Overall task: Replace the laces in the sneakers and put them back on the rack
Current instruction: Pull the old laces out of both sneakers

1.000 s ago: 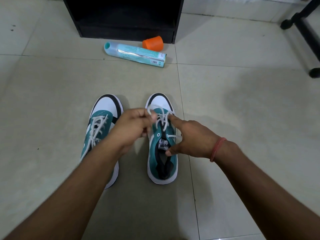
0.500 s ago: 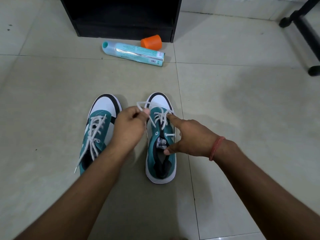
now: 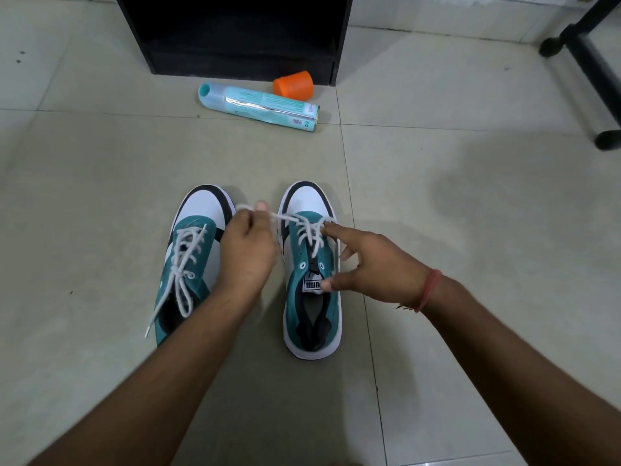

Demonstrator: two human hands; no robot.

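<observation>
Tiled floor [image 3: 470, 230] under two sneakers [image 3: 312, 280], spray can [image 3: 258, 107], orange cap [image 3: 294, 85].

A: Where does the view look from?

B: There is one view, from the person's head, facing forward and steeply down at the tiled floor [image 3: 100, 163].

A: How near is it?

B: Arm's reach. Both forearms run in from the bottom edge to the hands, left hand [image 3: 247, 245] and right hand [image 3: 376, 264], just below the middle of the frame.

A: And farther out?

B: The black rack [image 3: 235, 58] is cut off by the top edge, and a dark stand [image 3: 591, 65] sits in the upper right corner. The wide lens bends the floor lines near the edges.

A: Does any other view overlap it?

B: No, there is only the head view.
</observation>
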